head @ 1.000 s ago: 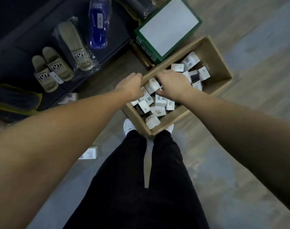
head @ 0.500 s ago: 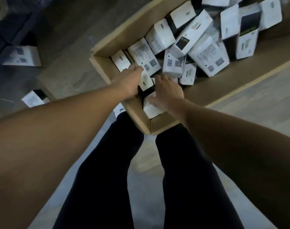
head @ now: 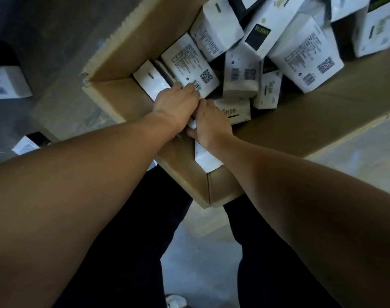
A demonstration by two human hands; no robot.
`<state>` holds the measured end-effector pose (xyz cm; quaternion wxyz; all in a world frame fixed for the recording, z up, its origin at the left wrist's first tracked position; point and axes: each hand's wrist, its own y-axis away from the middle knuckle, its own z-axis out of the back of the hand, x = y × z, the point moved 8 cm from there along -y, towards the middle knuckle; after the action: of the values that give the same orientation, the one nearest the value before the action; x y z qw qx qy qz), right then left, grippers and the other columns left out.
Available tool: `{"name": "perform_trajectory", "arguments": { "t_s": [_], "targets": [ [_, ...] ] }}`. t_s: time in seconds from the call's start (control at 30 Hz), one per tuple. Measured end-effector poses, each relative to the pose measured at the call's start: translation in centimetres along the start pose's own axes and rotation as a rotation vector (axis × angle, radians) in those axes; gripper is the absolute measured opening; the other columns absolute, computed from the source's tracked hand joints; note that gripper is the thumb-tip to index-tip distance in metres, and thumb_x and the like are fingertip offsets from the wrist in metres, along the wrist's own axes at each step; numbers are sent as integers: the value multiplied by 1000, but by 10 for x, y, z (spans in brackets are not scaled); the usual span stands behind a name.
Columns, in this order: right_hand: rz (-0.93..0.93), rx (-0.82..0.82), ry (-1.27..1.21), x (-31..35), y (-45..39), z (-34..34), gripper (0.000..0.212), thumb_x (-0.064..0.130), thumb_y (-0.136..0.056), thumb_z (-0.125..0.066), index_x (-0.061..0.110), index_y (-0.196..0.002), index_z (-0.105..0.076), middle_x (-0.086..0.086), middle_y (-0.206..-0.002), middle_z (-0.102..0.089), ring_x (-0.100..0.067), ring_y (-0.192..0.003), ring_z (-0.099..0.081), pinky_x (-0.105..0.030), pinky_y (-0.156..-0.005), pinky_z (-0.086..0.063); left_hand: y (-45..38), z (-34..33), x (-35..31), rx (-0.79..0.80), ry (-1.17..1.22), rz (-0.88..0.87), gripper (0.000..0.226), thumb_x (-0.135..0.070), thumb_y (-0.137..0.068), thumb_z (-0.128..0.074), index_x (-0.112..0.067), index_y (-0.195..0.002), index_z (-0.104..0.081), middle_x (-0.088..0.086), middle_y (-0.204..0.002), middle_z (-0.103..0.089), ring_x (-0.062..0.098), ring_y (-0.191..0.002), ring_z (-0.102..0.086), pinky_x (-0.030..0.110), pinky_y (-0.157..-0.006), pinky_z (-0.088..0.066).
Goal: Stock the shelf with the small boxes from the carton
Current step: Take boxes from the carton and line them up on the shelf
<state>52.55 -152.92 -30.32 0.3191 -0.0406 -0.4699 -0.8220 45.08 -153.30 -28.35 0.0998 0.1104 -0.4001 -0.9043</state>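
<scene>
Small white boxes (head: pixel 258 47) lie jumbled in the brown carton (head: pixel 131 52), which sits on the floor (head: pixel 356 156) just ahead of the person's dark trouser legs (head: pixel 127 252). Most are printed with barcodes and QR codes, and some show a dark label. Both hands reach into the carton's near corner and meet there. The left hand (head: pixel 177 106) rests its fingers on a box with a QR code (head: pixel 190 67), fingertips at its barcode edge; whether that grip closes round the box I cannot tell. The right hand (head: pixel 210 125) curls over a white box (head: pixel 206 157) standing against the carton's near wall, thumb on its side, gripping it. Two more boxes (head: pixel 8 82) lie on the floor left of the carton.
</scene>
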Motion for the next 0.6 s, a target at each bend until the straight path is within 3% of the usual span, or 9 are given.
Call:
{"name": "perform_trajectory", "arguments": {
  "t_s": [0.17,0.3,0.47,0.6],
  "targets": [
    [17,-15,-11,11,23,32,59,33,-82,-73,7,-126,-43,-11,-126,-48,-25,-110,-55,-33,-86,-48,23,31,0,14,39,13,30,1,-91,-52,-8,-120,-52,9,-124,-49,31,-117,-45,38,-69,-40],
    [45,-50,63,27,59,81,59,32,-83,-71,8,-128,-40,-10,-129,-46,-24,-112,-55,-27,-75,-38,58,74,-2,17,108,58,31,-1,-91,-51,-9,-120,-51,9,-126,-48,31,-119,-44,42,-81,-44],
    [63,-106,80,51,113,161,62,28,-82,-71,10,-131,-38,-8,-131,-42,-26,-117,-51,-30,-79,-42,112,158,-12,-108,98,91,40,-1,-89,-59,-15,-124,-49,5,-129,-46,28,-119,-46,38,-80,-44],
    [83,-223,116,76,168,234,58,27,-80,-72,11,-127,-42,-6,-125,-45,-24,-111,-52,-29,-73,-38,160,232,-22,-201,109,72,45,-1,-84,-64,-16,-124,-49,4,-128,-48,28,-117,-49,39,-85,-48]
  ]
}}
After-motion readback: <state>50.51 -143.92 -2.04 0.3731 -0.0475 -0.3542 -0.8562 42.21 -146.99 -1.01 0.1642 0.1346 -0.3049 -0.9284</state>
